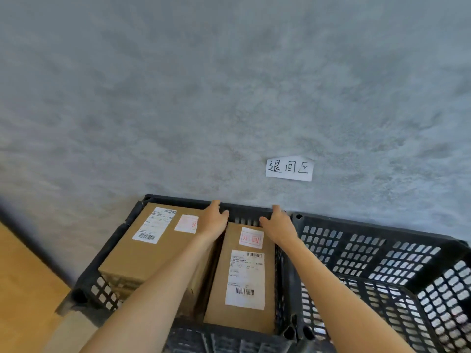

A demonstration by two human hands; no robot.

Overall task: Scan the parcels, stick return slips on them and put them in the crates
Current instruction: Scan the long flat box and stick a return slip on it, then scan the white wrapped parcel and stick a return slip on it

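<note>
So the parcel [242,273] in play is the narrow cardboard box standing in the right half of the left crate [178,200], squeezed between the crate's right wall and a bigger parcel [150,240] that fills the left half. It's got a shipping label [245,278] on its upper face and a red-printed return slip [251,237] stuck near the far end, so scanning and sticking look done for this one. The bigger box has its own label and slip too.

Looks to me like the step here is the drop-off: seating the box in the crate. Both hands sit at its far end. The left hand [213,220] rests at the far left corner, fingers fairly straight and reaching toward the crate's back rim. The right hand [277,225] is at the far right corner, fingers bent over the edge, thumb pointing inward. Whether either is really gripping the box or just touching it, I can't tell.

Next move is probably letting go and fetching another parcel. The second crate [382,240], just to the right, shows no parcels. A handwritten paper sign [289,168] sits on the grey wall above.
</note>
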